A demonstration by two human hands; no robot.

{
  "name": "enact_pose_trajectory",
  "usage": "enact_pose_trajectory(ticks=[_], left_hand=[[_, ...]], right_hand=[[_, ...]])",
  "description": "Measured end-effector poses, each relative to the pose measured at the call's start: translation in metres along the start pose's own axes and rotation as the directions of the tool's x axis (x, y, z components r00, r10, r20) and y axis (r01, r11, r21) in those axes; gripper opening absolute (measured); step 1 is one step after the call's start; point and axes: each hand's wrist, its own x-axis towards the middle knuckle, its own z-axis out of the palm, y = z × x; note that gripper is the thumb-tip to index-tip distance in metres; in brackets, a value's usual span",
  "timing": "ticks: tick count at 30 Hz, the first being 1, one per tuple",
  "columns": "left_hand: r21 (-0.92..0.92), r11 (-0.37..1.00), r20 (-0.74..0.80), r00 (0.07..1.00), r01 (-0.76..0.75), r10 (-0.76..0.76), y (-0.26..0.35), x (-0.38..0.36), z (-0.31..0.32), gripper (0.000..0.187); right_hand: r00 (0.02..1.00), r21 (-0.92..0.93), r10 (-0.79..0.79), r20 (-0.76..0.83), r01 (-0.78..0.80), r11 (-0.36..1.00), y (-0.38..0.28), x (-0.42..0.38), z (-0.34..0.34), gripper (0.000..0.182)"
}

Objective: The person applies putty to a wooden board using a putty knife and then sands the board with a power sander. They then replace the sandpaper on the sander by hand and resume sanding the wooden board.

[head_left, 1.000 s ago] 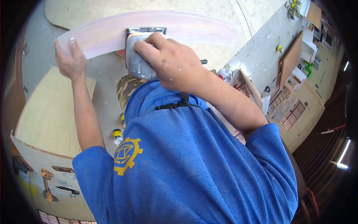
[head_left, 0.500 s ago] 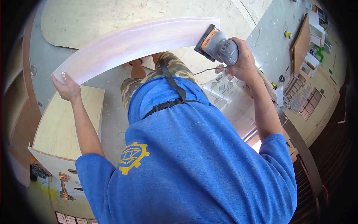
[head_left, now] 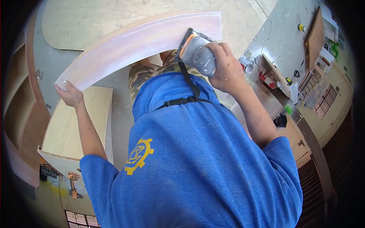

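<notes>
A long curved panel (head_left: pixel 133 43), whitish with a pink tinge, spans the space in front of me. My left hand (head_left: pixel 70 95) grips its lower left end, the thumb on the face and the fingers at the edge. Wrapped round the dusty grey body of an electric sander (head_left: pixel 199 55) is my right hand (head_left: pixel 227 70). The sander's flat black pad, with an orange band behind it, faces left and overlaps the panel's lower edge near the right end in this view.
A pale plywood sheet (head_left: pixel 91 17) lies beyond the panel. Below my left hand stands a light wooden curved piece (head_left: pixel 78 121), with a cordless drill (head_left: pixel 73 185) near it. At right are a can (head_left: pixel 246 65), boards (head_left: pixel 315 34) and a yellow tape measure (head_left: pixel 302 28).
My right hand has carried the sander left and slightly down, nearer the panel's middle. My left hand keeps its hold on the panel's end. The view has shifted slightly.
</notes>
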Motion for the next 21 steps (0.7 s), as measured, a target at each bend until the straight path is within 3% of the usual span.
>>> enact_pose_trajectory(ticks=[3, 7, 9, 13, 15, 17, 21], left_hand=[[0.014, 1.0, -0.02, 0.999, -0.027, 0.027, -0.007, 0.003, 0.002, 0.066], [0.016, 1.0, -0.017, 1.0, -0.026, 0.026, -0.001, 0.006, 0.005, 0.065], [-0.02, 0.999, -0.016, 0.999, -0.032, 0.031, -0.001, 0.005, 0.004, 0.066], [-0.022, 0.999, -0.012, 1.0, -0.029, 0.029, 0.003, 0.006, 0.004, 0.068], [-0.027, 0.999, -0.011, 0.999, -0.043, 0.043, 0.001, 0.005, 0.006, 0.068], [-0.033, 0.998, -0.014, 0.999, -0.051, 0.05, 0.0, 0.005, 0.007, 0.068], [-0.022, 0.998, -0.022, 0.998, -0.062, 0.061, 0.0, 0.003, 0.007, 0.069]], right_hand=[[0.997, 0.033, 0.031, -0.067, -0.029, 0.999, 0.008, -0.004, 0.003, 0.067], [0.999, 0.065, -0.051, 0.012, 0.05, 0.997, -0.005, -0.013, 0.02, 0.068], [1.0, 0.08, -0.017, 0.026, 0.015, 0.997, -0.009, -0.014, 0.02, 0.069], [0.988, 0.052, 0.108, -0.109, -0.103, 0.993, 0.013, -0.002, 0.008, 0.067], [0.943, 0.03, 0.14, -0.303, -0.138, 0.99, 0.034, 0.008, 0.0, 0.07], [0.911, 0.014, 0.223, -0.346, -0.233, 0.972, 0.05, 0.023, -0.016, 0.076], [0.925, 0.003, 0.17, -0.34, -0.18, 0.984, 0.047, 0.047, -0.037, 0.078]])
